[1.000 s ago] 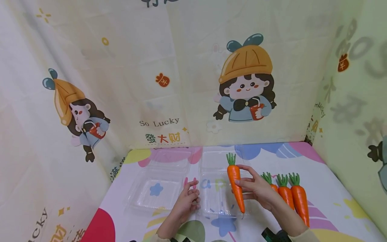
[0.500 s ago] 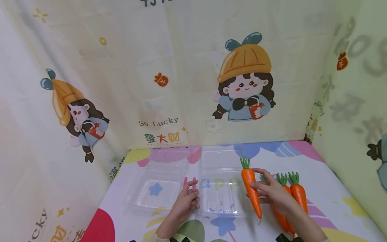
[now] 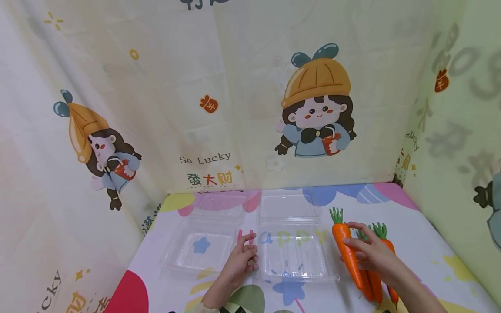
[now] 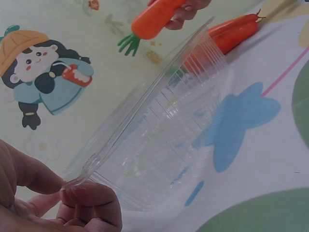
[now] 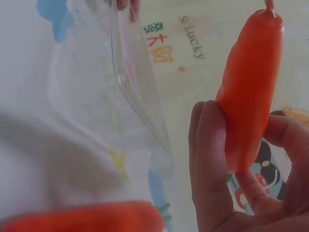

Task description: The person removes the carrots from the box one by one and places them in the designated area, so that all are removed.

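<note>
My right hand [image 3: 372, 254] grips an orange carrot [image 3: 346, 250] with a green top, held in the air right of the right-hand clear plastic container [image 3: 291, 256]. In the right wrist view, thumb and fingers [image 5: 210, 150] close round the carrot [image 5: 251, 87], its thin tip upward. More carrots [image 3: 385, 241] lie side by side on the table behind that hand, partly hidden. My left hand [image 3: 242, 261] is between two open clear containers. The left wrist view has its thumb and fingers [image 4: 94, 200] pinching the right container's rim [image 4: 130, 116].
A second clear container [image 3: 205, 252], lid folded back, lies left of my left hand. The patterned tablecloth [image 3: 289, 293] covers the table. Printed curtains [image 3: 250, 108] hang at the back and both sides.
My right hand has carried the carrot to the right, from over the right container to beside it, near the other carrots. The left hand has stayed in place.
</note>
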`<state>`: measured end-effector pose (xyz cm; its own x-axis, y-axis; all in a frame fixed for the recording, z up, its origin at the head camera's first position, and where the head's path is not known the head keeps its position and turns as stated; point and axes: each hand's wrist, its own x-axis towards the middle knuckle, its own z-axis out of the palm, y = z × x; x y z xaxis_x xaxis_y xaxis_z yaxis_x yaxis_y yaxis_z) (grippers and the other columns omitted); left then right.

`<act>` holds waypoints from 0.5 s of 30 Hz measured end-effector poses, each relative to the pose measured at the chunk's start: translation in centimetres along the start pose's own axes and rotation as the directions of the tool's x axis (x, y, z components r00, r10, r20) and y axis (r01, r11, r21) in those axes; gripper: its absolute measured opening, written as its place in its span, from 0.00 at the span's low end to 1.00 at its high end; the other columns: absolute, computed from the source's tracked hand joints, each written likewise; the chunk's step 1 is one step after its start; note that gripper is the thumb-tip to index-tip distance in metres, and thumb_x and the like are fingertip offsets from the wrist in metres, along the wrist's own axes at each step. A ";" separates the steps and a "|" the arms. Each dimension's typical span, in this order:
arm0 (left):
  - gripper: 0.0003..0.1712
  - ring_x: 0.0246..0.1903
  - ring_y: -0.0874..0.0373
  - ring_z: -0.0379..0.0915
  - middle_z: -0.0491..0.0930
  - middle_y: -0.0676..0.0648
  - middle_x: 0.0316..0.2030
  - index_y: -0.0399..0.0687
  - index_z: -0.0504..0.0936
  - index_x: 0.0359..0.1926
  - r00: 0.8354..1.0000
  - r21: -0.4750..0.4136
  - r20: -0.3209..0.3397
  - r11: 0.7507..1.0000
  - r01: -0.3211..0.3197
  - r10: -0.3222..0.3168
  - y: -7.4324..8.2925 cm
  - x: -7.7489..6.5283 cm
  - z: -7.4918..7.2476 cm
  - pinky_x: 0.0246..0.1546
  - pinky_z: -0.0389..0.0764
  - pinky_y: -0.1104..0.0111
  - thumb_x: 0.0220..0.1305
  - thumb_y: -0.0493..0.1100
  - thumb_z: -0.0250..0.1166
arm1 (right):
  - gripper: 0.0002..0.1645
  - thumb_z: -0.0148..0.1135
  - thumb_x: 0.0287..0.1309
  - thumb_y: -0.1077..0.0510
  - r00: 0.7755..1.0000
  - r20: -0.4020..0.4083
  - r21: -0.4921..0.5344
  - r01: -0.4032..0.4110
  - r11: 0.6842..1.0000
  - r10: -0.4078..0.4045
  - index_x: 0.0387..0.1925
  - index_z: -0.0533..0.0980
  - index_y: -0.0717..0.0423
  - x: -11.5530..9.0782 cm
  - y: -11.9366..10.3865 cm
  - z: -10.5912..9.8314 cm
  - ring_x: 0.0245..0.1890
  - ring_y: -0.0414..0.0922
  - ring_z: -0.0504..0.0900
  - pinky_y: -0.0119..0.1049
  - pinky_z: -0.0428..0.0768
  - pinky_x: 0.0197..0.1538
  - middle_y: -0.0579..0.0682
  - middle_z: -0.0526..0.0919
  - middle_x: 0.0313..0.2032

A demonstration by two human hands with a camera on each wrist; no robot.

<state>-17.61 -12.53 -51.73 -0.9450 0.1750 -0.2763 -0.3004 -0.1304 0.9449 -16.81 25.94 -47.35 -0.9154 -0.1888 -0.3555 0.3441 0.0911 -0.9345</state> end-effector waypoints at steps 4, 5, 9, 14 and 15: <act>0.32 0.31 0.60 0.69 0.68 0.51 0.38 0.42 0.59 0.75 1.000 0.001 0.005 1.000 -0.008 0.008 0.0 0.0 0.0 0.27 0.75 0.74 0.73 0.33 0.54 | 0.39 0.57 0.74 0.44 0.998 -0.048 -0.058 -0.033 0.998 0.030 0.75 0.50 0.47 -0.6 0.0 -1.0 0.40 0.51 0.87 0.44 0.88 0.43 0.62 0.74 0.58; 0.32 0.31 0.60 0.69 0.68 0.51 0.38 0.42 0.59 0.75 1.000 0.003 0.006 1.000 -0.009 0.009 0.0 0.0 -0.1 0.27 0.75 0.74 0.73 0.33 0.54 | 0.39 0.58 0.74 0.44 0.998 -0.057 -0.069 -0.037 0.997 0.033 0.75 0.51 0.46 -0.7 0.0 -1.3 0.40 0.50 0.86 0.44 0.88 0.42 0.62 0.73 0.59; 0.32 0.31 0.60 0.69 0.68 0.50 0.38 0.42 0.59 0.75 1.000 0.008 0.008 1.000 -0.005 0.005 0.1 0.1 -0.1 0.27 0.76 0.74 0.73 0.33 0.53 | 0.29 0.58 0.74 0.44 0.999 -0.049 -0.062 -0.020 0.998 0.017 0.69 0.57 0.36 -1.2 0.4 -2.5 0.38 0.48 0.85 0.43 0.88 0.42 0.60 0.70 0.57; 0.31 0.32 0.60 0.69 0.68 0.50 0.38 0.42 0.59 0.75 1.000 0.009 0.003 1.000 -0.001 0.001 0.1 0.0 -0.1 0.27 0.75 0.74 0.74 0.33 0.53 | 0.19 0.56 0.75 0.46 0.999 -0.048 -0.059 0.011 0.998 -0.014 0.60 0.60 0.26 -1.8 1.0 -4.2 0.38 0.48 0.88 0.44 0.88 0.43 0.52 0.78 0.49; 0.31 0.32 0.60 0.69 0.68 0.50 0.38 0.42 0.59 0.75 1.000 0.009 0.002 1.000 -0.002 0.002 0.1 0.0 -0.1 0.27 0.75 0.74 0.74 0.33 0.53 | 0.19 0.56 0.75 0.46 0.998 -0.055 -0.067 0.013 0.998 -0.017 0.60 0.61 0.25 -1.9 1.1 -4.5 0.38 0.48 0.88 0.44 0.88 0.43 0.52 0.78 0.49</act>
<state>-17.64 -12.61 -51.70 -0.9453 0.1765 -0.2745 -0.2978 -0.1223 0.9468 -15.65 30.77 -47.67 -0.9311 -0.1367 -0.3383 0.3174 0.1539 -0.9357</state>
